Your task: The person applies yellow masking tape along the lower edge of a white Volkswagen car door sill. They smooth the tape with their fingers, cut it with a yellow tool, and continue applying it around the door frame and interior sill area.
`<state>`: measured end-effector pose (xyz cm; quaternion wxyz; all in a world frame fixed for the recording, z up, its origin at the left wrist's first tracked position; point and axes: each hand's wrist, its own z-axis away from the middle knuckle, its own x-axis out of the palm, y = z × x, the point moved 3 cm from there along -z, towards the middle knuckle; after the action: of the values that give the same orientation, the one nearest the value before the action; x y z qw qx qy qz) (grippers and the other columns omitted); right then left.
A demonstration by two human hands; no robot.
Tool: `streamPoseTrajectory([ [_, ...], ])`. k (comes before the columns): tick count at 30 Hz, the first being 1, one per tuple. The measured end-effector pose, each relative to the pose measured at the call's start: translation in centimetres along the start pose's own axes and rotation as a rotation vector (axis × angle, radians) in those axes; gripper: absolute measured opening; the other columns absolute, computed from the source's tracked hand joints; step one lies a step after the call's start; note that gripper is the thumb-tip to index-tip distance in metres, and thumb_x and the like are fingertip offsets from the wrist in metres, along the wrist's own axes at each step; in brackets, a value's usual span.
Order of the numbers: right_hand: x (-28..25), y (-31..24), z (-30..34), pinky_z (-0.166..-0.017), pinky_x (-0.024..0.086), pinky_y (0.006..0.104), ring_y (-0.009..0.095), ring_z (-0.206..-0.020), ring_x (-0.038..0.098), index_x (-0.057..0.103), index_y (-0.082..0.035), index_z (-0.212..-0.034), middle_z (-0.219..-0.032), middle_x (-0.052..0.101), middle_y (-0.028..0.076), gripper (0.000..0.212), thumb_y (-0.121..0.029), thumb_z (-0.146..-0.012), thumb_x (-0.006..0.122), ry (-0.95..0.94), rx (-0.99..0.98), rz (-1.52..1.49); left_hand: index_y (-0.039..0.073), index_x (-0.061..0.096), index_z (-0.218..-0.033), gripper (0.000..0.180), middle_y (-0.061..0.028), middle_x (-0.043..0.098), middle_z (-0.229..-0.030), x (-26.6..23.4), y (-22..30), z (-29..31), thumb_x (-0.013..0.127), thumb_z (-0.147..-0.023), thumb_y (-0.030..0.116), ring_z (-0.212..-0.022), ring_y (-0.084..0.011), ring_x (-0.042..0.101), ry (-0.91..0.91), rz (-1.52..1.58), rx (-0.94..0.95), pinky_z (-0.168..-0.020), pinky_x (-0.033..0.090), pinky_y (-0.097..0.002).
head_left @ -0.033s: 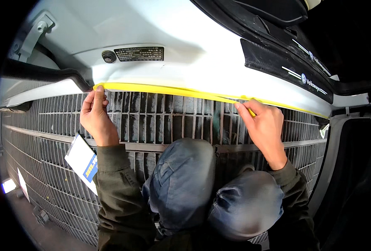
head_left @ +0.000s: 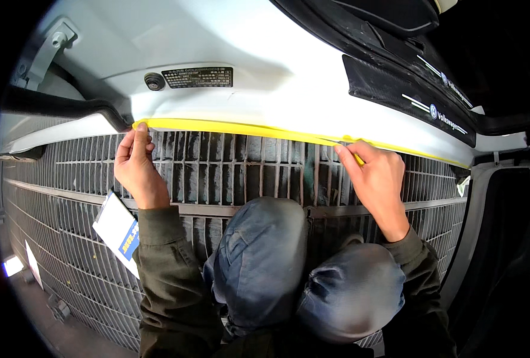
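A strip of yellow masking tape runs along the lower edge of a white car door sill. At its left end, my left hand is closed, the thumb pressing the tape to the corner of the sill. My right hand pinches the tape between thumb and finger farther right; the other fingers are curled in. Between my hands the tape is stretched taut, hanging slightly off the edge near the right hand. Past that hand, more yellow tape follows the edge toward the right end.
Under the sill lies a metal floor grating, with my bent knees above it. A white and blue card rests beside my left sleeve. On the sill are a black label plate, a round plug and a black scuff plate.
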<state>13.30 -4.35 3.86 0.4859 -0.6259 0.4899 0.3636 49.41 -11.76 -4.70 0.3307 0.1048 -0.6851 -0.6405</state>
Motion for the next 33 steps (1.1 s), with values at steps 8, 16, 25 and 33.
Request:
streamPoseTrajectory([
  [8,0.4,-0.1,-0.6,-0.05,0.048,0.0357,0.026,-0.049,0.063,0.073,-0.007,-0.077,-0.059,0.065,0.011,0.027,-0.031,-0.087,0.071,0.045,0.065,0.027,0.004,0.068,-0.094,0.012,0.0001,0.064,-0.082,0.0,0.1,0.2,0.074,-0.089,0.013,-0.071,-0.0059,0.055,-0.016,-0.036,0.021,-0.066,0.046,-0.0181],
  [16,0.2,0.0,-1.4,-0.053,0.05,0.0386,0.031,-0.052,0.065,0.074,-0.007,-0.077,-0.057,0.064,0.013,0.031,-0.036,-0.088,0.069,-0.017,0.187,-0.017,0.004,0.067,-0.095,0.015,-0.0005,0.064,-0.083,0.4,-0.5,0.3,0.075,-0.088,0.014,-0.073,-0.0063,0.058,0.07,-0.058,0.072,-0.067,0.047,-0.0192],
  [25,0.3,-0.2,-1.7,-0.056,0.052,0.0394,0.033,-0.056,0.066,0.074,-0.007,-0.077,-0.061,0.066,0.014,0.029,-0.034,-0.087,0.069,-0.037,0.195,-0.012,0.006,0.045,-0.103,0.037,-0.0046,0.062,-0.079,0.7,-0.2,0.7,0.078,-0.084,0.006,-0.072,-0.0104,0.061,0.213,0.041,0.105,-0.066,0.052,-0.0238],
  [33,0.3,-0.1,-1.8,-0.057,0.052,0.0381,0.033,-0.059,0.067,0.073,-0.004,-0.078,-0.062,0.066,0.015,0.032,-0.035,-0.086,0.07,-0.067,0.239,-0.016,0.006,0.064,-0.098,0.019,-0.0113,0.069,-0.1,4.0,1.6,8.6,0.065,-0.081,-0.003,-0.093,-0.0249,0.065,-0.486,-0.746,0.969,-0.085,0.051,-0.0362],
])
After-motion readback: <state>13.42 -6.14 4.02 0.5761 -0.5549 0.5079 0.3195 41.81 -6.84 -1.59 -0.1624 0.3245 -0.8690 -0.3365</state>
